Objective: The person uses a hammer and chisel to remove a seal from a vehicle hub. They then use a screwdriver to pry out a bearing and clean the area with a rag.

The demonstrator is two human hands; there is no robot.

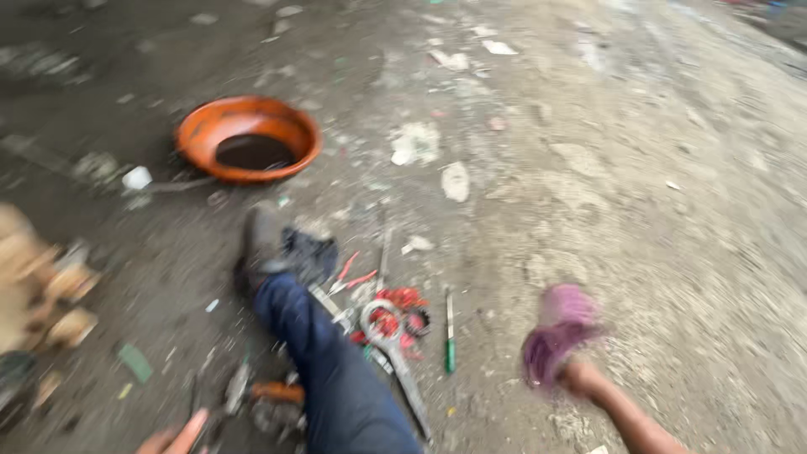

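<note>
Dirt floor (pixel 656 210): orange bowl (pixel 249 138), scissors (pixel 395 345), red pliers (pixel 353 273), green screwdriver (pixel 450 332), paper scraps

Motion blur is smearing the whole floor. The right hand (pixel 580 378) is dissolving behind a purple bundle (pixel 559 332), grip unreadable. The left hand (pixel 176 439) is getting cut off at the bottom edge, fingers only.

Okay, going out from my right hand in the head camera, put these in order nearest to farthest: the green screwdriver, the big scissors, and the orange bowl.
From the right hand, which grips a purple bundle:
1. Green screwdriver, just to its left on the ground.
2. Big scissors, a little further left, beside the outstretched leg.
3. Orange bowl, far up and to the left.
</note>
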